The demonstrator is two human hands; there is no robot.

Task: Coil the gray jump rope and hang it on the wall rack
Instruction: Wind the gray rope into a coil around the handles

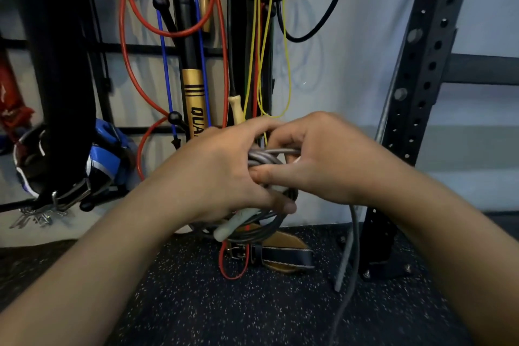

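Both hands gripped the gray jump rope (pixel 269 157) coil: left hand (pixel 219 174), right hand (pixel 328 160). At five o'clock its loose tail dangled. That slack could've unravelled the wraps.

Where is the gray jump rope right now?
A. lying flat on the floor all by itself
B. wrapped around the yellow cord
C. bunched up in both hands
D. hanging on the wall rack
C, because the gray jump rope is looped into a bundle gripped between the left hand and the right hand, with a loose tail dangling toward the speckled black rubber floor.
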